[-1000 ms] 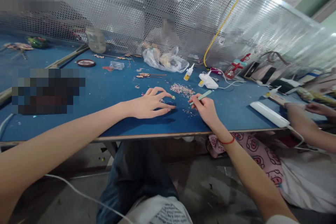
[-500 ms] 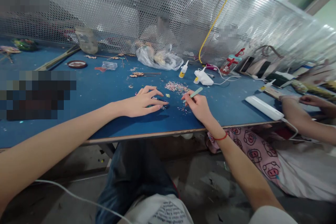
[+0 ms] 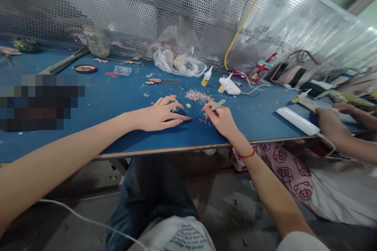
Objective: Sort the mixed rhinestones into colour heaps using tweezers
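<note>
While pinching pale-green tweezer-like tool [image 3: 218,104] in right hand [image 3: 221,119] near scattered tiny pieces [image 3: 207,123] on blue bench [image 3: 251,115] | spreads left hand [image 3: 157,117] wide, palm down, just beside yellow-green piece [image 3: 188,106]

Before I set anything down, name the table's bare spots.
Mostly bare: between the right hand and long white device; between the brown lid and left hand. Crowded: around the beads, standing glue bottle and plastic bag.
</note>
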Motion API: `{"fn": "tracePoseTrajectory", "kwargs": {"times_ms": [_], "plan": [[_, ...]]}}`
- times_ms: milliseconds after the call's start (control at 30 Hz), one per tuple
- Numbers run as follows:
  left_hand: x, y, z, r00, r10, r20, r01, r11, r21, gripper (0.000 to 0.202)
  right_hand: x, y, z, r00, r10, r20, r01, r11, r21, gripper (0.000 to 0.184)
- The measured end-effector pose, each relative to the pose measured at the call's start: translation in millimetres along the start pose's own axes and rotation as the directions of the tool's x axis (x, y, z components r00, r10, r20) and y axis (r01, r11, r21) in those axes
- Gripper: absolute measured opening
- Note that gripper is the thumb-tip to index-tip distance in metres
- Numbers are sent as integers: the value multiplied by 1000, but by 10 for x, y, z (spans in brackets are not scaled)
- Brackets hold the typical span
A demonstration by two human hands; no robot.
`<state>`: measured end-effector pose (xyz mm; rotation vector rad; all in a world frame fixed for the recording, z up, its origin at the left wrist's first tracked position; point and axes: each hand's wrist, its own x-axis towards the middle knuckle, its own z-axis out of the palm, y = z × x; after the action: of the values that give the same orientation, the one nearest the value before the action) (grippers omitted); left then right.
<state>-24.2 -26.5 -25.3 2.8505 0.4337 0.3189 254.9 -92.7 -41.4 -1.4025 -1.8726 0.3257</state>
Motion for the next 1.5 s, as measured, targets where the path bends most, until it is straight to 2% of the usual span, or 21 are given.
{"fn": "tracePoseTrajectory", "kwargs": {"times_ms": [200, 367, 500, 600, 733, 833, 967, 1200, 1367, 1500], "plan": [[10, -15, -9, 1000, 22, -17, -22, 999, 30, 46, 1, 11, 6, 1000, -21, -9, 21, 1000, -6, 61], [8, -27, -43, 998, 66, -8, -65, 996, 56, 47, -9, 25, -15, 1000, 17, 6, -17, 999, 42, 61], [1, -20, -61, 997, 75, -19, -74, 996, 41, 47, -33, 37, -30, 994, -48, 100, 40, 996, 81, 55], [1, -21, -61, 997, 77, -30, -76, 996, 44, 45, -49, 45, -30, 992, -78, 99, 68, 993, 94, 51], [2, -26, -57, 995, 100, -10, -99, 993, 66, 45, -68, 43, -39, 991, -76, 113, 62, 991, 120, 57], [-1, -30, -58, 993, 112, -23, -110, 992, 62, 46, -87, 27, -61, 984, -65, 167, 44, 991, 127, 61], [-3, -66, -61, 994, 104, -44, -100, 991, 84, 48, -102, 4, -84, 982, -59, 177, 39, 993, 111, 65], [-9, -180, -93, 983, 60, -172, -35, 989, 143, 48, -103, -7, -84, 976, -79, 203, 64, 995, 77, 65], [-9, -211, -122, 959, 63, -278, -17, 986, 166, 49, -103, -25, -93, 970, -96, 223, 82, 994, 73, 63], [-6, -218, -123, 945, 61, -321, -12, 988, 152, 47, -110, -19, -101, 966, -123, 226, 107, 991, 83, 59]]}}
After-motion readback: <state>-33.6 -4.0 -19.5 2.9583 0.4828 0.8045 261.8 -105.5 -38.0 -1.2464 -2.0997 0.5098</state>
